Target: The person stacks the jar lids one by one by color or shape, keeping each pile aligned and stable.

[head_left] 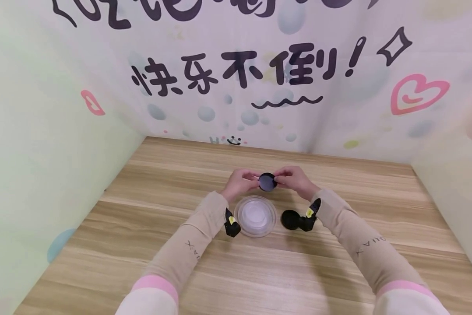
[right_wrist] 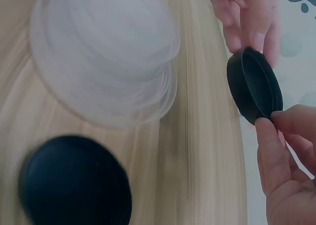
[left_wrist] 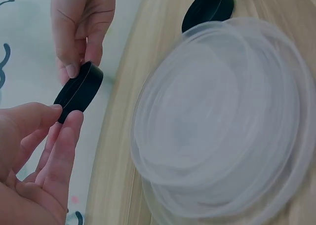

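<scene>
Both hands pinch one round black lid, shallow with a raised rim, held up over the far part of the table. My left hand has thumb and fingertips on its left edge. On the opposite edge, my right hand grips the rim between thumb and fingers. The left wrist view shows the black lid tilted between the two hands. In the right wrist view, the hollow side of the black lid shows.
Just nearer than the hands lies a stack of translucent round plastic lids of differing sizes. A second black lid rests on the wooden table, right of the stack. Behind stands a printed cloth backdrop.
</scene>
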`<state>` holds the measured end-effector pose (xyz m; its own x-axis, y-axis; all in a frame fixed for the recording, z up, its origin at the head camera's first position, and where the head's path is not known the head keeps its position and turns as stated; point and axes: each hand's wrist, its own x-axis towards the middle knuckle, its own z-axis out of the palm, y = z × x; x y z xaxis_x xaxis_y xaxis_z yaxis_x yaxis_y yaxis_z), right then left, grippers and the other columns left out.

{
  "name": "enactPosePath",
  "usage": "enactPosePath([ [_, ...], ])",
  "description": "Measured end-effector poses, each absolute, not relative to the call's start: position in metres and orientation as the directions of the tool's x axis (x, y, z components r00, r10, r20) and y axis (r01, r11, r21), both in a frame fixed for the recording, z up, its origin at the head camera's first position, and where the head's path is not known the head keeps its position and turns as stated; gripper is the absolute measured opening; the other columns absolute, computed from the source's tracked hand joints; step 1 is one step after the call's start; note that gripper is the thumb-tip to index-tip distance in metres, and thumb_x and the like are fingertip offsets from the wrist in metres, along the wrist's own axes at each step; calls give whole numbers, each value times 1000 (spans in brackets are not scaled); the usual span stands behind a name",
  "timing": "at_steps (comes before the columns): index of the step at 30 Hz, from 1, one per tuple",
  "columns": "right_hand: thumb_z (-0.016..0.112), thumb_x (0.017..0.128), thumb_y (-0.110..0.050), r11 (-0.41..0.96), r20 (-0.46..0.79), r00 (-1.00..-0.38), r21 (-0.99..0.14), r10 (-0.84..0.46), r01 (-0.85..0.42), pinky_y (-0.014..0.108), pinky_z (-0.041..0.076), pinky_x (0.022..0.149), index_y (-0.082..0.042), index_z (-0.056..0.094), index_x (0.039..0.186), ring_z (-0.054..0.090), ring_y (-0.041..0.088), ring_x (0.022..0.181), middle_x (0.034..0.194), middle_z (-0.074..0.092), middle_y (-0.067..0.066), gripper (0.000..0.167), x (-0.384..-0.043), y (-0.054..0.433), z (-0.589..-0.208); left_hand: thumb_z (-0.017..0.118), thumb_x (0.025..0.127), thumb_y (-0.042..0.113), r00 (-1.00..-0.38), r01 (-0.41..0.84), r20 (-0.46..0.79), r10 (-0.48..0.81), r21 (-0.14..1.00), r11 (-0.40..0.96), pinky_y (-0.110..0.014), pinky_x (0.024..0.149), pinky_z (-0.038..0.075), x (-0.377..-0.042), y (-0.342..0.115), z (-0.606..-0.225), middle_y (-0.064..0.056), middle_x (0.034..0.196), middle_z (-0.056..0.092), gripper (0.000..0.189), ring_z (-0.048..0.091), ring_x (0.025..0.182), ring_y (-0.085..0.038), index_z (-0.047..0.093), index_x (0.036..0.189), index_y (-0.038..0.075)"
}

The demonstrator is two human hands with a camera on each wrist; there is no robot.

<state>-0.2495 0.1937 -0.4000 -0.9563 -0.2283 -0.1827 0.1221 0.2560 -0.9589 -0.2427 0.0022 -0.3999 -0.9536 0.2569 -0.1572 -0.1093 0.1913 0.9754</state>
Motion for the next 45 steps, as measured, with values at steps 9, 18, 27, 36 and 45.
enactPosePath([
  [9, 54, 84, 3, 293, -154, -954, -953, -256, 75, 40, 46, 82, 17, 51, 106, 58, 8, 76, 95, 57, 16, 26, -236, 222, -407, 62, 74, -9, -923, -104, -166, 347, 976, 189, -36, 75, 51, -234, 23, -399, -14, 83, 60, 29, 61, 67, -18, 60, 104, -7],
  [18, 55, 84, 1, 339, -160, -937, -940, -311, 48, 40, 47, 81, 18, 52, 104, 58, 9, 78, 100, 57, 22, 26, -220, 246, -414, 60, 76, -10, -861, -79, -198, 468, 962, 261, -34, 71, 52, -228, 41, -402, -23, 89, 62, 28, 62, 80, -35, 60, 103, -7],
  [27, 57, 83, -1, 351, -205, -929, -932, -309, 89, 39, 48, 80, 16, 54, 104, 59, 10, 78, 94, 61, 14, 27, -209, 255, -419, 60, 76, -12, -821, -60, -230, 523, 945, 322, -33, 67, 53, -227, 49, -407, -21, 86, 63, 26, 63, 71, -30, 60, 102, -9],
  [36, 58, 83, -2, 349, -230, -916, -931, -329, 108, 38, 49, 77, 16, 53, 103, 58, 10, 78, 93, 61, 13, 27, -196, 263, -429, 63, 73, -11, -800, -11, -242, 549, 921, 390, -31, 64, 53, -223, 57, -415, -16, 79, 65, 22, 64, 70, -30, 63, 95, -7],
  [45, 58, 83, -3, 328, -258, -915, -933, -311, 152, 30, 51, 74, 14, 53, 103, 58, 12, 79, 92, 61, 11, 27, -187, 266, -435, 63, 73, -11, -780, 1, -271, 564, 901, 434, -33, 67, 53, -221, 62, -416, -15, 77, 64, 22, 63, 72, -32, 63, 94, -7],
])
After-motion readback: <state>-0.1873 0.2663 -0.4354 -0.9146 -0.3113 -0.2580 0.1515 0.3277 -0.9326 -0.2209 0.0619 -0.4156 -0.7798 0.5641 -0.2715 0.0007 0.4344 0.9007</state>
